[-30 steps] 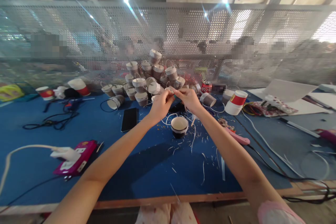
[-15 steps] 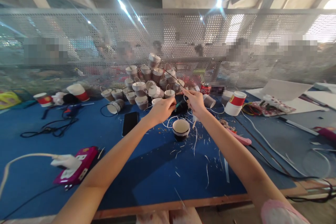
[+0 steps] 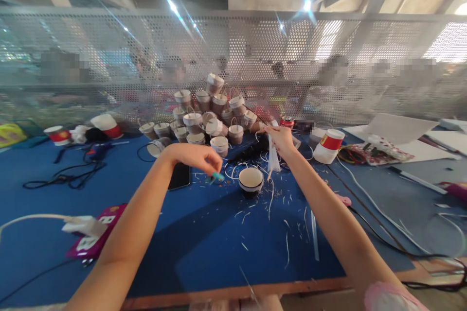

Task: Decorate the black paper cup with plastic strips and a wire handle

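Observation:
My left hand [image 3: 199, 158] is closed over a small teal tool [image 3: 218, 176], held low above the table left of a small bucket; its exact kind is unclear. My right hand [image 3: 280, 138] pinches a thin dark strand [image 3: 254, 112] that slants up and left toward the stacked buckets. Below that hand hangs or stands a crumpled clear plastic bag [image 3: 274, 159]; I cannot tell whether the fingers touch it. The small bucket [image 3: 251, 180], cream inside with a dark rim line, stands upright between my hands.
A pile of small white-and-brown buckets [image 3: 194, 121] stands at the back. A phone [image 3: 179, 176], a purple power strip [image 3: 97, 233] and a blue glue gun [image 3: 98, 152] lie to the left. Right are a red-and-white paper roll [image 3: 329, 146], a can [image 3: 287, 122] and cables. Scraps litter the middle.
My left hand has moved left and down with the teal tool, away from my right hand. My right hand has shifted slightly right, still pinching the dark strand. The small bucket has stayed put.

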The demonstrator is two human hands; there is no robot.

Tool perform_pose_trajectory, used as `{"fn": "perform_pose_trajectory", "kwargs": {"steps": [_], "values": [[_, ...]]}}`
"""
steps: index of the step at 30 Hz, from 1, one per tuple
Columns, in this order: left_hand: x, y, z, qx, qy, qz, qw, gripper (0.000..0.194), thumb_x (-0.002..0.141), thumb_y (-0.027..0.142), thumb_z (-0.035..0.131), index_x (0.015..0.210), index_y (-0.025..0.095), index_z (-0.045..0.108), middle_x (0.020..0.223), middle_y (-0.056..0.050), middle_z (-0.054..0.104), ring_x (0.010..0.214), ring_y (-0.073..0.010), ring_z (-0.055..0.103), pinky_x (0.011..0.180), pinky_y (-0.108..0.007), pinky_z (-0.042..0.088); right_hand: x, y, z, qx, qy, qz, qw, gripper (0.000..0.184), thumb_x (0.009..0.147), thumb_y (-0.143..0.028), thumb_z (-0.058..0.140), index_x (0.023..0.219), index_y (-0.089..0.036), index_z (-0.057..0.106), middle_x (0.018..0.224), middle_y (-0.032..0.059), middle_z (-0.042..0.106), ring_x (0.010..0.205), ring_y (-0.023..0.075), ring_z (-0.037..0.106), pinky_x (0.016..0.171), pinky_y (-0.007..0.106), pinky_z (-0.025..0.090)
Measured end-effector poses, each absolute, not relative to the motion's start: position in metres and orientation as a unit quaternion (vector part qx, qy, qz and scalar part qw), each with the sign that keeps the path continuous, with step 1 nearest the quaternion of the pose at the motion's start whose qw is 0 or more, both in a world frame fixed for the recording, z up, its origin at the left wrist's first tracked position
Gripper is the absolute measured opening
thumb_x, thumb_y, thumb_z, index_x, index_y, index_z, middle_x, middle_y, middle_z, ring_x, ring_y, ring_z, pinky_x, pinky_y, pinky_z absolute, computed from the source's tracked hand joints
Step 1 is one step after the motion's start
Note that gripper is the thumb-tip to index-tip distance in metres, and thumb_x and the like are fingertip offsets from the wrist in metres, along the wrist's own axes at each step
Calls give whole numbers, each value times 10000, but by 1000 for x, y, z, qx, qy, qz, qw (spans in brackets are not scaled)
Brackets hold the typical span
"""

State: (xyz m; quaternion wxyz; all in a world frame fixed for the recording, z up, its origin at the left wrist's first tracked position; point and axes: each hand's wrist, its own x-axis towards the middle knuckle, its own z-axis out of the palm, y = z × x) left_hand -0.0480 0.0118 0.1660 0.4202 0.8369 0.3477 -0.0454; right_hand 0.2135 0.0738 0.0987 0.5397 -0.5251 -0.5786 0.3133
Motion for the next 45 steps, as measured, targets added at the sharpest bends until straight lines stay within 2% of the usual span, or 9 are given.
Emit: {"fn": "perform_pose_trajectory", "kwargs": {"steps": [4,7,10,15,20,27,33,39,45], "values": [[-62,31,143,817,441,33,370,278,313,172,843,512,185,649,430,38,547,470,-117,499,500,-227,371,209,69,105,-497,-578,340,550,507,669,-522,624,856,-65,742,350,-85,262,366,51,221,380,224,165],[-59,39,136,821,503,90,253,233,435,260,823,584,158,675,495,12,589,512,-120,519,549,-233,385,204,67,107,-460,-637,324,527,426,686,-485,615,795,-97,753,389,-52,371,411,59,287,410,218,203],[-39,39,133,818,508,179,205,265,655,388,699,813,176,707,787,-52,690,699,-166,595,646,-262,427,199,66,106,-421,-681,314,511,393,681,-473,623,752,-109,755,470,-15,500,468,75,372,441,217,252],[-1,43,111,701,354,431,444,549,579,327,777,1091,178,646,1192,-133,613,1010,-226,603,803,-326,483,188,61,100,-393,-713,370,447,449,662,-514,637,786,-99,754,420,-27,462,415,62,310,413,220,212],[7,45,89,601,332,479,547,451,593,362,782,989,160,706,949,-90,713,813,-169,650,792,-321,509,180,56,96,-368,-739,379,419,461,617,-539,664,708,-94,743,462,-25,483,454,63,343,439,215,256],[17,36,91,474,358,567,570,325,490,381,830,677,142,712,749,-56,711,713,-150,639,754,-325,517,173,47,98,-410,-748,296,430,427,656,-501,662,696,-82,733,404,-46,429,412,47,314,423,209,224],[19,35,91,463,352,586,565,303,475,367,836,630,145,700,715,-37,699,672,-123,617,662,-262,491,172,39,100,-409,-740,373,383,441,678,-532,650,714,-98,716,352,-29,482,302,69,373,358,205,261],[23,32,91,506,380,575,518,415,440,362,846,769,133,740,602,-18,670,529,-91,548,564,-241,451,172,36,102,-423,-747,321,400,361,695,-464,657,748,-120,750,394,-18,536,332,84,431,391,205,333],[27,27,94,496,416,574,501,367,413,397,847,627,125,723,577,-28,664,562,-115,576,617,-267,488,170,35,102,-445,-739,313,397,333,709,-421,667,752,-100,742,359,-32,493,328,84,432,399,206,349]]}}
